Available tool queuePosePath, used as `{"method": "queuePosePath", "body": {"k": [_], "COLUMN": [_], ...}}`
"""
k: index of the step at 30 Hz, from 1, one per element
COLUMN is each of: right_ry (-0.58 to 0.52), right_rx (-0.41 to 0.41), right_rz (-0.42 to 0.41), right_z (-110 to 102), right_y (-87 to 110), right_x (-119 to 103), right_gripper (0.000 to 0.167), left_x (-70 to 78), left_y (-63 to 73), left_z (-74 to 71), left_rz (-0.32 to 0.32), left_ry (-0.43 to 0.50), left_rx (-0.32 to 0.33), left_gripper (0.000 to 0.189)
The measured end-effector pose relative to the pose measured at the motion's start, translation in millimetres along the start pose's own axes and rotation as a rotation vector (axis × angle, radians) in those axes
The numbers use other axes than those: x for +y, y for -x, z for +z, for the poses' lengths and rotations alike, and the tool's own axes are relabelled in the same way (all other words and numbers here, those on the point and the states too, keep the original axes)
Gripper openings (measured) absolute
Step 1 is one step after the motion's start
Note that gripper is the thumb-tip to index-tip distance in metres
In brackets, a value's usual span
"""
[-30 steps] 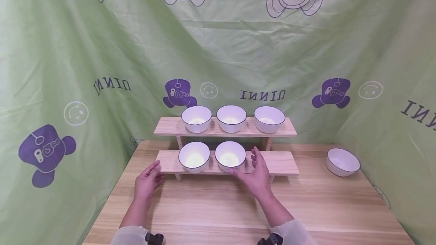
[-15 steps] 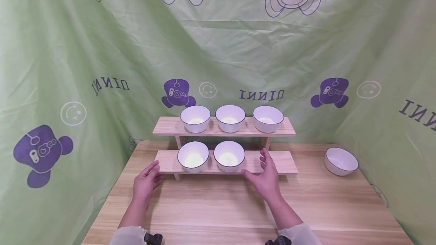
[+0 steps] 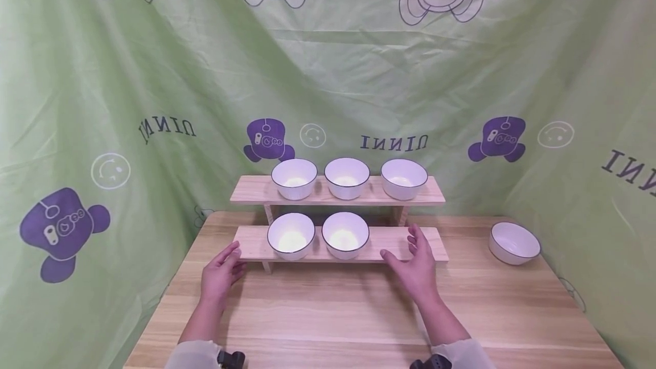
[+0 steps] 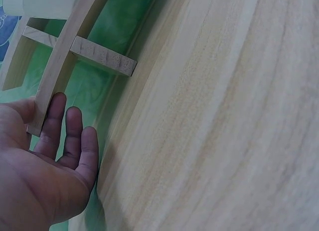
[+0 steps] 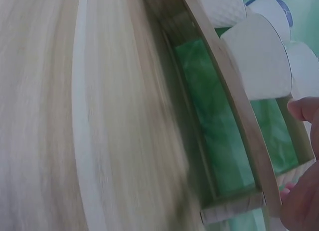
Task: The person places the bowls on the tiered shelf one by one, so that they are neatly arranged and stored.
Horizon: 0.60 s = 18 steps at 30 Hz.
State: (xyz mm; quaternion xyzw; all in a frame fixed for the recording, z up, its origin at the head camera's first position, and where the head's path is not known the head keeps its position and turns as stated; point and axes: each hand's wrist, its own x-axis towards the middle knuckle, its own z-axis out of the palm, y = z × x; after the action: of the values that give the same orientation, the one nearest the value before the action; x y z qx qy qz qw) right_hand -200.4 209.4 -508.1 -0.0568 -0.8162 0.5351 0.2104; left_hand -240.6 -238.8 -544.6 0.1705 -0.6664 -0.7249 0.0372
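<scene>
My left hand (image 3: 219, 278) pinches the left end of the lower board of a two-tier wooden shelf (image 3: 250, 241). In the left wrist view, thumb and forefinger lie on either side of that board (image 4: 59, 66), the other fingers loosely bent. Two white dark-rimmed bowls, a left one (image 3: 291, 238) and a middle one (image 3: 345, 237), stand upright on this tier. My right hand (image 3: 417, 272) hovers at the board's right part, thumb and fingers spread, holding nothing. The right wrist view shows its thumb (image 5: 301, 109) apart from the nearest bowl (image 5: 261, 59).
On the upper tier (image 3: 251, 189) stand a left bowl (image 3: 294, 180), a middle bowl (image 3: 347, 179) and a right bowl (image 3: 404, 180). Another white bowl (image 3: 514, 244) sits on the table (image 3: 328, 312) at the far right. A green printed cloth (image 3: 328, 73) hangs behind and at both sides.
My right hand has let go of the lower tier's middle bowl and moved right along the board. The left hand keeps its hold on the shelf end.
</scene>
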Motion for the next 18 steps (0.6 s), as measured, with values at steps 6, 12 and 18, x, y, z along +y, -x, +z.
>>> {"method": "queuePosePath", "body": {"k": [6,12,18], "right_ry": [0.019,0.015,0.030], "right_rx": [0.040,0.073,0.079], "right_rz": [0.003,0.016,0.043], "right_z": [-8,-19,-31], "right_y": [-1.9,-3.9,-7.5], "right_x": [4,6,10], "right_gripper": [0.098,0.094,0.095], "left_x": [1.6,2.5,3.1], "left_y": [-0.9,0.1,0.6], "left_z": [-1.4,-1.1,-0.3], "left_rz": [-0.003,-0.012,-0.012], "left_ry": [0.000,-0.001,-0.012], "left_rx": [-0.003,-0.002,-0.004], "left_gripper": [0.056,0.056,0.056]}}
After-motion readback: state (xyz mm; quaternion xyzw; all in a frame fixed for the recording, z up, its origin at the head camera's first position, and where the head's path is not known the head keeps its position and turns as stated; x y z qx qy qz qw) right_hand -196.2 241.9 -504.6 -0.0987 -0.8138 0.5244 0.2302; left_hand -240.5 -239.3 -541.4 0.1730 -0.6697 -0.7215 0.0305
